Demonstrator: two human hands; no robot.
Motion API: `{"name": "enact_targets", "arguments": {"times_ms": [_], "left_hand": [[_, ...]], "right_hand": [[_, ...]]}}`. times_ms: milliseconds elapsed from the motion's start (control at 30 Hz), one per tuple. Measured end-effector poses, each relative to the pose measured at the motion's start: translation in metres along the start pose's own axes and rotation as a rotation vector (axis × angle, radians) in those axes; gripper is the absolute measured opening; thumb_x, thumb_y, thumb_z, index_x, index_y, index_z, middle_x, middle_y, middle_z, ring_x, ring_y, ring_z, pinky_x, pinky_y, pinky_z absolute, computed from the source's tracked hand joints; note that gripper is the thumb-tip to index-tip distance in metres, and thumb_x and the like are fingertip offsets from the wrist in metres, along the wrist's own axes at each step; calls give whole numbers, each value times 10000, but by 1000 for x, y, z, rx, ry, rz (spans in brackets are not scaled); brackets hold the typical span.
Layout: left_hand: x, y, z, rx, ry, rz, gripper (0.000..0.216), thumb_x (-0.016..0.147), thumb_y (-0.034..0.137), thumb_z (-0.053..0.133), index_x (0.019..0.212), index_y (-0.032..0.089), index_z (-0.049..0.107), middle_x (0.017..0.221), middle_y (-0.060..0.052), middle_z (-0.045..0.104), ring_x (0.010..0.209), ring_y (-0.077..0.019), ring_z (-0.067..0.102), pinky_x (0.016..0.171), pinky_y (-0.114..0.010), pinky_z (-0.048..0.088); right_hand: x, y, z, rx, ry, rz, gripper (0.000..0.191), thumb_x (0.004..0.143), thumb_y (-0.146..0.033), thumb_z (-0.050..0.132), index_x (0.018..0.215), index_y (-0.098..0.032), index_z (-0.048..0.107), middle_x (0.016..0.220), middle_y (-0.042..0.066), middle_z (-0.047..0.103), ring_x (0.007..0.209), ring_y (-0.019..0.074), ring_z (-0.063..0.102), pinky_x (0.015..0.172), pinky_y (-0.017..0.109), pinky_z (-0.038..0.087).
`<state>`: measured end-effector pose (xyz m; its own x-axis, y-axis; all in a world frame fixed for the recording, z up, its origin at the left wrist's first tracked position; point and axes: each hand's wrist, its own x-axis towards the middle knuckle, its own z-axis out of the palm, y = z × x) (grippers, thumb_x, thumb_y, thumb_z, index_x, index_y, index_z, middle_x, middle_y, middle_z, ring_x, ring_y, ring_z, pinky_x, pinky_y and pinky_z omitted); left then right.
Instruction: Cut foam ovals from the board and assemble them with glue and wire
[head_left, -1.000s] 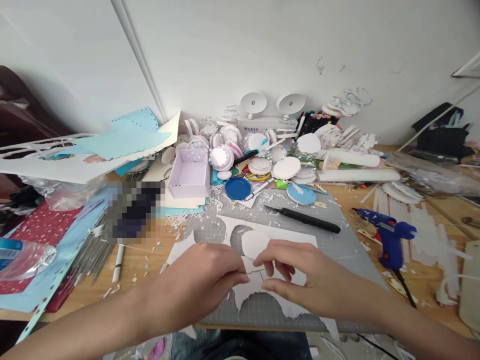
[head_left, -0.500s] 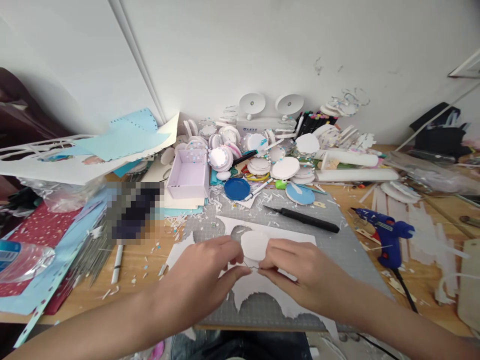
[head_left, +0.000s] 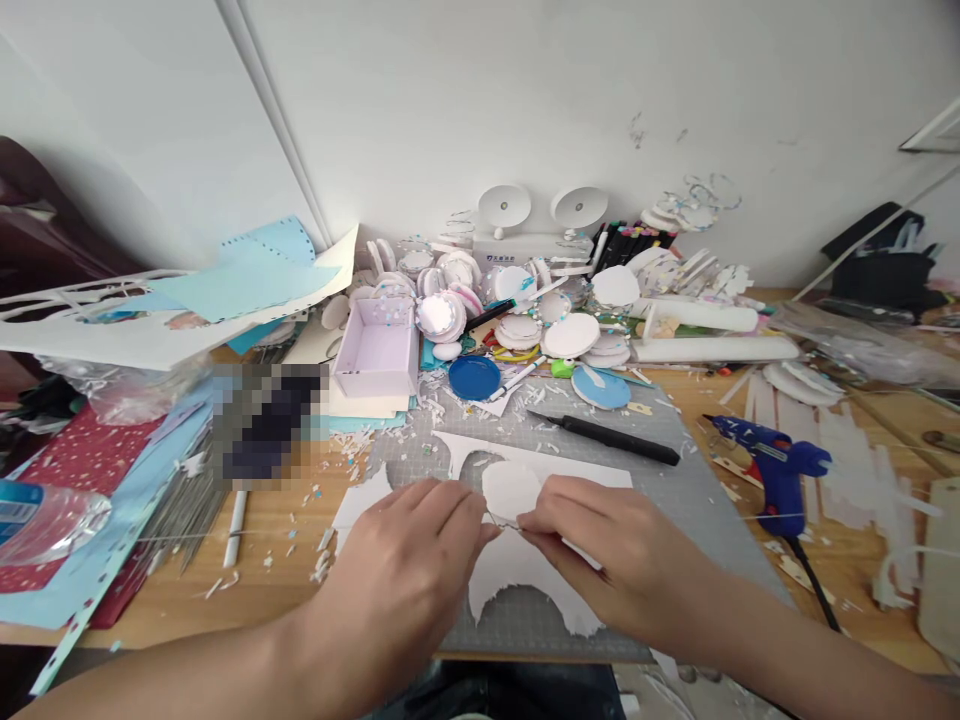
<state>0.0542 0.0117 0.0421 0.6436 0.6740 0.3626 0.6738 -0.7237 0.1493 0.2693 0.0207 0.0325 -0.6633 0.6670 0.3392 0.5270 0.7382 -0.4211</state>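
Note:
My left hand (head_left: 409, 560) and my right hand (head_left: 615, 550) meet over a grey cutting mat (head_left: 675, 500). Both pinch with thumb and fingertips at the near edge of a white paper disc (head_left: 510, 488). What sits between the fingertips is too small to name. Under the hands lies a white sheet (head_left: 517, 570) with round cut-outs and ragged edges.
A black craft knife (head_left: 611, 438) lies on the mat behind the hands. A blue glue gun (head_left: 776, 470) rests at the right. At the back are a lilac box (head_left: 377, 345), a blue lid (head_left: 475, 377) and several white discs. Paper sheets and wire rods crowd the left.
Both hands have drawn a little closer to me and tighter together at the disc's edge. The right fingers, spread a second ago, now pinch.

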Motion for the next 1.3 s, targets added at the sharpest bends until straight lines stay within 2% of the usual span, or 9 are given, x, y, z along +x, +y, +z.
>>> {"name": "enact_targets", "arguments": {"times_ms": [267,500,600,667,767,900,1000,1133,1300], "left_hand": [[5,4,-9,-388,-160,-215,225,910,125,463,908,178,682,793,-39,707,713,-166,665,657,-257,519],[13,-5,-22,-1024,-598,-574,230,870,236,518,711,155,664,642,3,648,608,-107,589,596,-200,458],[19,-12,-19,-1462,-823,-672,258,826,334,570,698,132,665,606,-1,609,517,-77,521,504,-176,410],[22,-15,-20,-1578,-897,-670,283,798,370,588,684,124,668,585,-3,592,481,-70,485,462,-174,367],[24,-16,-26,-1254,-757,-605,268,834,335,548,700,135,665,605,-6,601,540,-91,507,506,-194,378],[17,-11,-30,-541,-390,-290,231,894,215,470,757,170,651,693,-11,629,655,-126,545,611,-241,386],[11,-8,-23,-308,-336,-86,228,903,143,425,854,174,645,760,-30,644,698,-159,575,617,-273,392],[11,-6,-15,-215,-389,10,223,902,118,414,851,163,626,773,-31,646,684,-177,590,591,-294,390],[16,-9,-16,-469,-442,-89,202,930,153,436,903,174,635,834,-11,670,750,-137,613,634,-244,410]], "right_hand": [[-4,-5,2,-102,64,-167,221,936,-83,411,895,-123,624,722,43,589,640,158,502,546,291,376],[2,-5,-8,-261,115,-401,402,975,-99,271,915,-108,668,714,58,674,608,148,571,531,298,431],[7,-1,-11,-365,252,-619,300,934,-103,421,789,-139,681,701,33,678,572,128,567,471,285,407],[8,3,-10,-392,342,-707,221,899,-99,500,767,-138,673,694,21,677,569,127,569,451,283,401],[7,8,-7,-307,322,-550,207,934,-110,446,897,-114,649,741,38,688,639,141,592,520,287,451],[5,9,-7,2,196,-51,31,894,-177,566,899,-167,595,769,25,642,712,142,571,617,269,470],[9,5,-11,261,-11,235,21,873,-201,604,893,-203,597,775,-11,616,701,119,552,615,236,452],[14,0,-13,376,-126,339,53,839,-207,654,830,-213,602,765,-35,616,698,107,538,644,226,430],[14,-1,-9,425,-176,435,77,787,-192,692,806,-215,622,759,-38,631,670,108,527,597,221,404]]}}
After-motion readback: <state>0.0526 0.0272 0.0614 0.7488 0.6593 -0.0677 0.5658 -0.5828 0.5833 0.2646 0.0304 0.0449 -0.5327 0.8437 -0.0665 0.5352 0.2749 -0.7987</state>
